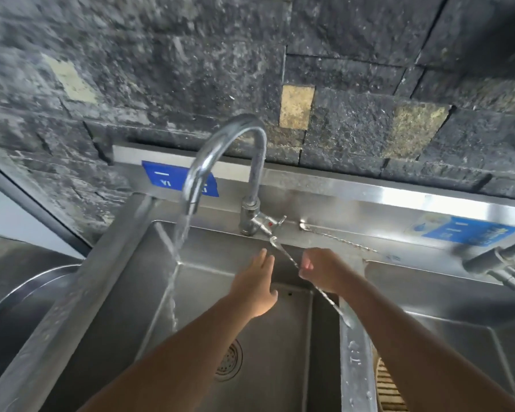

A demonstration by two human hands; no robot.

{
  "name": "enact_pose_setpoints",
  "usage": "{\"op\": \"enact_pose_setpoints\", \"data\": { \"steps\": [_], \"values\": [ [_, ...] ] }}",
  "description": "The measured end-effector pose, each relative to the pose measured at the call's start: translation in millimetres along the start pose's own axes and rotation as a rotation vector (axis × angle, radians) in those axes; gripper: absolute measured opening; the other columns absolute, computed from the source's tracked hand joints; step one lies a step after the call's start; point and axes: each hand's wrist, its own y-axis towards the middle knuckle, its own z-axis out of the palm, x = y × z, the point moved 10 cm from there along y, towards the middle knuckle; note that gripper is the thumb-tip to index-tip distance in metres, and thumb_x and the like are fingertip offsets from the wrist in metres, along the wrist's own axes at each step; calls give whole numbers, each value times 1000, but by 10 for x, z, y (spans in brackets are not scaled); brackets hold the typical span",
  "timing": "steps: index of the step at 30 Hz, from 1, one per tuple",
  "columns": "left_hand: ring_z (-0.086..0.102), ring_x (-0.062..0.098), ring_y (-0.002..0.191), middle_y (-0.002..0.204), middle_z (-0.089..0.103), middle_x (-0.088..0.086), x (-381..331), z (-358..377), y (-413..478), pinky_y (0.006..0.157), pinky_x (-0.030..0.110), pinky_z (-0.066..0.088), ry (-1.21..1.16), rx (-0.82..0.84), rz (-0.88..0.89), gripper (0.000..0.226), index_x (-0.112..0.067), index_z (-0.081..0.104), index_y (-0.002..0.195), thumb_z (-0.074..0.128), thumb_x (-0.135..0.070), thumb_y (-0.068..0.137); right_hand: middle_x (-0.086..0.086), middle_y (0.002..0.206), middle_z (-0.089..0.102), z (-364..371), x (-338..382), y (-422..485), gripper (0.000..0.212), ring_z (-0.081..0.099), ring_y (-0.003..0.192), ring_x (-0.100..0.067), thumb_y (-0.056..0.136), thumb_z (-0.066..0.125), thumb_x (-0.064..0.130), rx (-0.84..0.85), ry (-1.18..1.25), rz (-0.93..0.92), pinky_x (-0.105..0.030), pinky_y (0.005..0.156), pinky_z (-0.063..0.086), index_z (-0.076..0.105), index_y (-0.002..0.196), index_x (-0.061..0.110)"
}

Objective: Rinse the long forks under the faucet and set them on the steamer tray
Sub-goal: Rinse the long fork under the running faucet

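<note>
Steel long fork (285, 253) with twisted shaft, pinched mid-shaft between thumb and curled fingers of right hand (318, 270). Centre of frame, slanting down to the divider between basins. Not under the water (180, 233) falling left of centre from the faucet (220, 150). Left hand (254, 288) flat, fingers straight, holding nothing, just left of the fork. Second fork (339, 239) lying on the back ledge, right of the tap handle (269, 224).

Risks, judged:
- Thin wet shaft in a light pinch; could slip into the basin toward the drain (229, 362).
- Ledge fork could be knocked off by a passing wrist.
- Steamer tray not identified for certain; perhaps the slatted piece (388, 388), lower right.

Writing:
- Blue sticker (161, 178) behind the spout, blue label (470, 230) far right; white marks on both, blurred, unreadable.
- Red dot on the tap handle.
</note>
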Motion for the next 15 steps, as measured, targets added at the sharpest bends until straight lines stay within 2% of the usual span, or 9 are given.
{"op": "enact_pose_setpoints", "data": {
  "steps": [2,4,7,9,12,15],
  "values": [
    [22,22,148,164,15,5,184,-64,-194,116,41,30,-159,-15,-49,72,-14,22,153,57,-29,93,-7,105,69,117,313,-147,13,63,97,-24,89,65,22,16,71,-23,-27,73,41,66,100,14],
    [36,21,141,157,33,7,364,-171,-379,114,37,33,-321,-48,-92,65,-13,31,150,59,-26,93,-7,95,70,243,630,-267,6,68,86,-24,88,67,15,27,203,-33,-32,70,51,62,93,14],
    [61,16,109,125,62,-1,657,-345,-617,93,35,50,-626,-101,-167,45,-14,52,131,67,-27,90,-12,77,75,435,1087,-385,10,68,63,-22,85,70,12,29,392,1,-36,62,56,61,81,15],
    [70,20,89,100,68,-2,853,-383,-757,80,40,56,-899,-79,-255,32,-10,59,116,69,-23,89,-16,70,74,527,1333,-430,15,63,53,-20,83,69,8,6,516,54,-34,55,54,60,75,18],
    [72,26,68,73,70,14,1085,-432,-959,70,40,60,-1223,-41,-372,14,-2,65,102,62,-7,88,-11,62,70,612,1620,-491,16,65,50,-18,85,71,5,-31,717,131,-32,50,59,60,79,15],
    [70,24,63,69,67,15,1207,-470,-1107,60,36,62,-1288,28,-414,16,1,67,92,58,-10,83,-8,58,71,623,1831,-558,11,70,51,-20,84,74,4,-67,863,173,-34,50,60,63,86,7]
  ]
}}
